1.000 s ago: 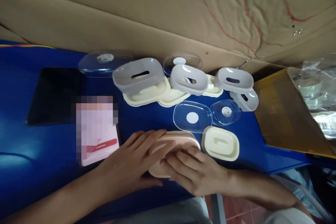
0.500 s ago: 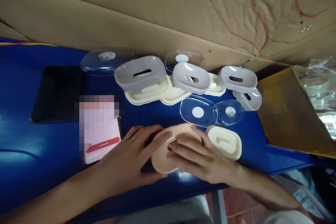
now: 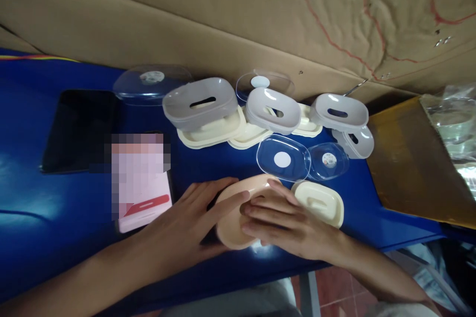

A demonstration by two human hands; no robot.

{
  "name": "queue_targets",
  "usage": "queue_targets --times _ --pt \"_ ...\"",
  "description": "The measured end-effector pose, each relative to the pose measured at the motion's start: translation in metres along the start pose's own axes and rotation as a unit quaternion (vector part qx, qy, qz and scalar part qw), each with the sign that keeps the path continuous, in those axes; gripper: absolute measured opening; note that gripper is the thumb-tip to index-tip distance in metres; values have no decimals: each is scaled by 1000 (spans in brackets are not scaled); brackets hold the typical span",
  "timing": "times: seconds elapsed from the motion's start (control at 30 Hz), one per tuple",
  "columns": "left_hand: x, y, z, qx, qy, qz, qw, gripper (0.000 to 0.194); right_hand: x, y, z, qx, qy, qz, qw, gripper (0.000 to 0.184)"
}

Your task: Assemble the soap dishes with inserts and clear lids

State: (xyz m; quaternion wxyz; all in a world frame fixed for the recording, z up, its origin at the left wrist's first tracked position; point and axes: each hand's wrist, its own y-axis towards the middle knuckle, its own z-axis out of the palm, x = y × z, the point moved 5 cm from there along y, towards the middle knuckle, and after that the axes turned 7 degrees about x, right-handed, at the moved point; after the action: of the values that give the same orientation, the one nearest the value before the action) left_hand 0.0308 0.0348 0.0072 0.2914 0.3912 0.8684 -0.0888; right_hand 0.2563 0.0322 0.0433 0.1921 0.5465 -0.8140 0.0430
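A peach-coloured oval dish stands tilted at the near edge of the blue table. My left hand wraps round its left side, fingers over the rim. Its right side is gripped by my right hand, fingers laid across its face. A cream oval tray lies just right of my right hand. Behind the dish lie two clear lids.
At the back are several grey slotted inserts on cream trays, plus more clear lids. A black tablet and a pink card lie at left. A yellow-brown cardboard box with bagged items stands at right. Cardboard lines the wall behind.
The peach dish has been tipped up from lying flat to tilted, and both hands have shifted their hold on it.
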Motion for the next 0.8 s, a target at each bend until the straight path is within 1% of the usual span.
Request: queue_targets --times 0.07,0.13,0.17,0.27,0.33,0.5,0.57,0.67,0.8 --pt "0 1 2 8 10 4 1000 108 1 1 0 0 -13 -3 1000 36" --pt "-1 2 4 16 28 8 999 109 5 2 1 6 -49 -12 999 35" --pt "-1 2 4 18 39 13 999 105 7 2 3 12 -68 -15 998 34" --pt "-3 3 5 27 73 28 997 85 11 2 7 27 -96 -22 995 33" --pt "-4 3 4 25 84 37 995 77 12 1 9 35 -96 -24 994 35" --pt "-5 1 4 5 96 34 995 75 11 -1 2 42 -58 -27 997 37" --pt "-6 1 4 5 96 34 995 73 9 -1 -3 36 -44 -19 998 36" --pt "-7 1 3 5 96 35 995 71 6 -3 -9 20 -51 -2 999 34" --pt "-9 1 3 -4 107 37 994 68 4 -6 -7 19 -50 4 999 37"
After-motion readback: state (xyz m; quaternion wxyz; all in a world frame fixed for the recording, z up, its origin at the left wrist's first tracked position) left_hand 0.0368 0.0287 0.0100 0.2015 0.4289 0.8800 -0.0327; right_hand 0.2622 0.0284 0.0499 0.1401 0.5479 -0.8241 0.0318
